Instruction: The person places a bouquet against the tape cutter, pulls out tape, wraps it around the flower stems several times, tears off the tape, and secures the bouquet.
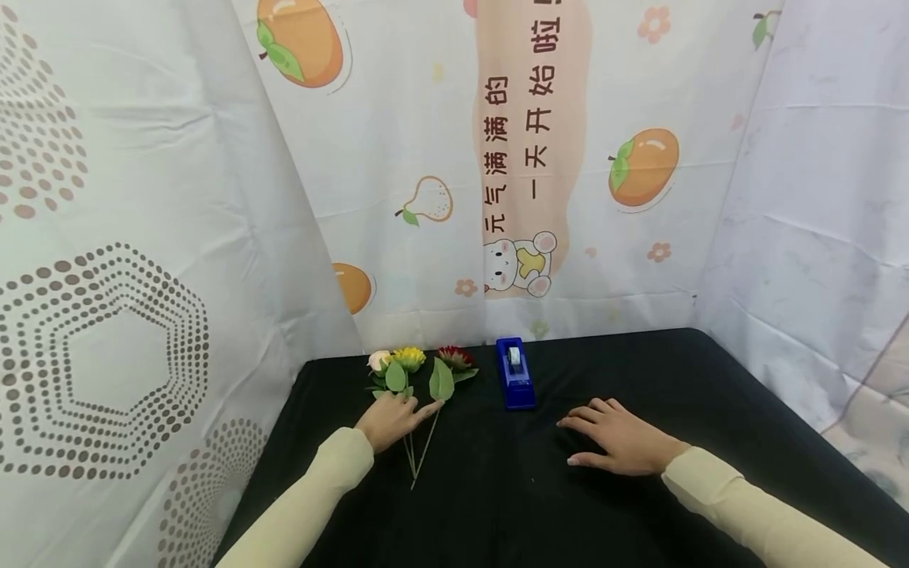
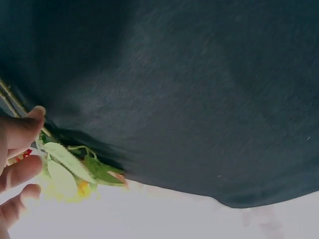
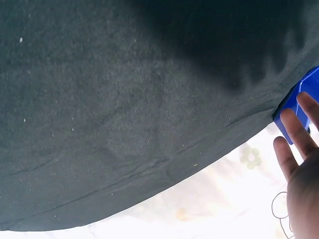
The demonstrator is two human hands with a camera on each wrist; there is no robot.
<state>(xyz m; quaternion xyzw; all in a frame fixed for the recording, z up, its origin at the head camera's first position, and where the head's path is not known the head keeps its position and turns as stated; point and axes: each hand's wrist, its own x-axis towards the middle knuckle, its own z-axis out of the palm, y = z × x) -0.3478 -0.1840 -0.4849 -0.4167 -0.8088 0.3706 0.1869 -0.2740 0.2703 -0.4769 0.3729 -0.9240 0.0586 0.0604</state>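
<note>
My left hand (image 1: 390, 418) is over the stems of several flowers on the black table, its thumb spread away from its fingers. The thumb tip reaches the stem just below the leaf of a dark red flower (image 1: 455, 358). A yellow flower (image 1: 409, 359) and a pale pink one (image 1: 379, 361) lie just beyond the fingers. In the left wrist view, thumb and fingers stand apart beside green leaves (image 2: 62, 174). My right hand (image 1: 621, 438) hovers palm down with spread fingers and holds nothing. Left of and beyond it stands a blue tape dispenser (image 1: 517, 386).
A black cloth (image 1: 497, 505) covers the table. White curtains (image 1: 398, 260) printed with fruit and writing hang behind its far edge, and more white cloth (image 1: 234, 173) hangs along the sides.
</note>
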